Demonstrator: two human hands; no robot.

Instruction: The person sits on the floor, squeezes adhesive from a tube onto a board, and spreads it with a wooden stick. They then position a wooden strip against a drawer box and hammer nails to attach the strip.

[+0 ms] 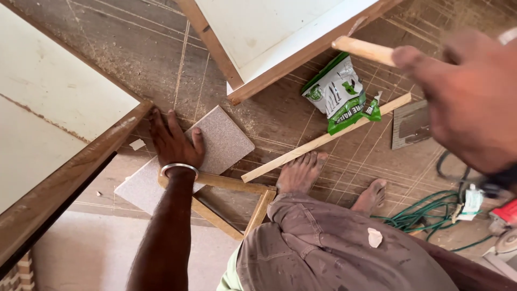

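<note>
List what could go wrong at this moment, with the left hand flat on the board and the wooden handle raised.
1. The left hand presses flat on the speckled board; if the wooden handle raised in the right hand swings down, the fingers might be struck.
2. Bare feet stand beside loose wooden strips: stubbing or splinters seem possible.
3. The green cable coiled near the feet could trip.

Even, warm daylight fills the view with soft shadows and no glare. The raised right hand (471, 99) near the lens is blurred; the floor (134, 59) stays sharp.
</note>
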